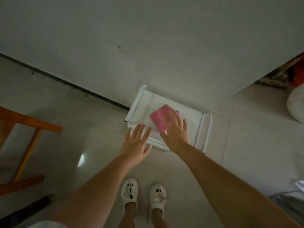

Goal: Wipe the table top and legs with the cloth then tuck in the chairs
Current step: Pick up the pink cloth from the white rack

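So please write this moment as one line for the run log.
step: wiping top | right hand: flat on pink cloth | left hand: open, at table near edge | wooden chair: left, not tucked

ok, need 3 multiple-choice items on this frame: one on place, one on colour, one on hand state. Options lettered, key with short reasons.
1. Where does the cloth lie?
A. On the floor by the shoes
B. On the top of the small white table
C. On the wooden chair

2. What colour is the cloth?
A. Pink
B. Blue
C. Green

3. How is the right hand placed?
A. Curled into a fist in the air
B. Gripping a table leg
C. Flat, fingers straight, pressing on the cloth

Key:
1 B: the cloth sits on the white top, between the table's side frames.
2 A: it is plainly pink against the white surface.
3 C: the fingers are spread straight over the cloth; the left hand is also open, at the table's near edge.
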{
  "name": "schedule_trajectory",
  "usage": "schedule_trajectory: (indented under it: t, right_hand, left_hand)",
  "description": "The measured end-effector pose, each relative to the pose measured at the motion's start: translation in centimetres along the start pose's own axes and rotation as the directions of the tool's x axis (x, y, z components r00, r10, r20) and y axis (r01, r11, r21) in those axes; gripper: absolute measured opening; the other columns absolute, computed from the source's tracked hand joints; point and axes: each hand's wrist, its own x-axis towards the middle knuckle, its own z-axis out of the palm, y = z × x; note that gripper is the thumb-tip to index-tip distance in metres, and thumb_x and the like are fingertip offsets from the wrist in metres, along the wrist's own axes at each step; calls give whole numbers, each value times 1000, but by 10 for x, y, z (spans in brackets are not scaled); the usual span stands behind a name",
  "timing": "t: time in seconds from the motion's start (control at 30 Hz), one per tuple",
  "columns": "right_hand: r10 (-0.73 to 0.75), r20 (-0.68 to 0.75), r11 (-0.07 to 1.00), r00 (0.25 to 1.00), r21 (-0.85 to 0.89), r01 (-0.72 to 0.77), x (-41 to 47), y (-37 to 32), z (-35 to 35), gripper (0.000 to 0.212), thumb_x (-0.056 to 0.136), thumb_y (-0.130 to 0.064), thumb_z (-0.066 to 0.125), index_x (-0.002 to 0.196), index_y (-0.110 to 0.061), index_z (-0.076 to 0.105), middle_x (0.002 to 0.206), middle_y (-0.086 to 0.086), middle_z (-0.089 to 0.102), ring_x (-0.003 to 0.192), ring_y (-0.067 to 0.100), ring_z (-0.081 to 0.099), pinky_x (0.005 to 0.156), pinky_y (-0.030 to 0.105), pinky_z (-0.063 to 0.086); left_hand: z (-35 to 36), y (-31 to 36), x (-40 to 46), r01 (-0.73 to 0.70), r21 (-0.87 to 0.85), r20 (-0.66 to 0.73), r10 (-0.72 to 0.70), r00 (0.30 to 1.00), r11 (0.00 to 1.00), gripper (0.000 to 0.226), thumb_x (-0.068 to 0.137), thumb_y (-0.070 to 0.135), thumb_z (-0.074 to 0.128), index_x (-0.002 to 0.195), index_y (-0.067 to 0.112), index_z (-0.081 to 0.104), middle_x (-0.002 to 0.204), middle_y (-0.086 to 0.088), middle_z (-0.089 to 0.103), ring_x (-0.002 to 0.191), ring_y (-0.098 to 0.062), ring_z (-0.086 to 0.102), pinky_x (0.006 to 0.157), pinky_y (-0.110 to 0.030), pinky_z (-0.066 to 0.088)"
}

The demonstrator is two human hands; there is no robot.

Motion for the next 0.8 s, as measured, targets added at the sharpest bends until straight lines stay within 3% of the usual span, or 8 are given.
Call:
schedule_trajectory:
  t: [0.1,0.17,0.33,0.5,0.57,0.67,0.8]
  right_hand:
    - [-15,-20,999,1000,33,16,19,7,25,64,94,-48,39,148,-22,17,157,7,10,145,24,4,117,49,1]
    - [-38,-25,999,999,16,39,24,13,38,66,92,-51,40,147,-19,21,156,7,15,145,24,7,117,50,4]
    - [-43,-189,997,981,51,54,27,15,46,51,89,-30,56,136,-14,45,143,13,41,137,31,31,110,53,23]
    - [5,-130,992,992,128,12,39,17,21,43,91,-9,47,132,-21,47,136,4,45,127,27,34,98,43,34]
    - [36,-64,977,997,210,-22,44,16,2,42,92,-6,42,131,-20,47,132,8,47,120,29,38,92,41,39]
    - [78,-84,956,993,290,-51,44,10,-33,37,94,-6,41,127,-17,49,123,11,51,110,29,45,80,32,40]
    - [89,-152,946,984,323,-36,22,-6,-83,30,95,-11,43,123,-16,51,119,11,53,101,27,51,78,32,44]
  left_hand:
    - [25,-10,18,-44,28,-102,47,994,999,64,91,46,18,144,11,22,148,-19,28,139,-31,23,111,-48,11]
    - [38,-16,21,-68,49,-141,75,987,996,60,89,43,26,138,9,34,141,-20,39,133,-32,33,107,-51,22]
    - [50,-22,21,-90,95,-159,105,982,991,61,90,41,29,142,10,28,146,-21,31,137,-30,17,110,-52,17]
    - [41,-16,19,-53,103,-98,63,993,993,63,90,42,34,142,8,23,146,-22,30,138,-32,20,109,-52,19]
    - [30,-14,17,-55,89,-46,60,997,994,66,92,41,40,144,9,16,151,-21,19,141,-31,13,111,-49,11]
    - [4,-11,11,-28,27,67,27,997,999,62,97,43,27,147,15,0,155,-12,-5,143,-26,-4,114,-45,-1]
    - [-46,-8,-22,8,-92,53,-3,999,996,59,98,42,24,147,17,2,154,-10,5,141,-25,8,114,-40,10]
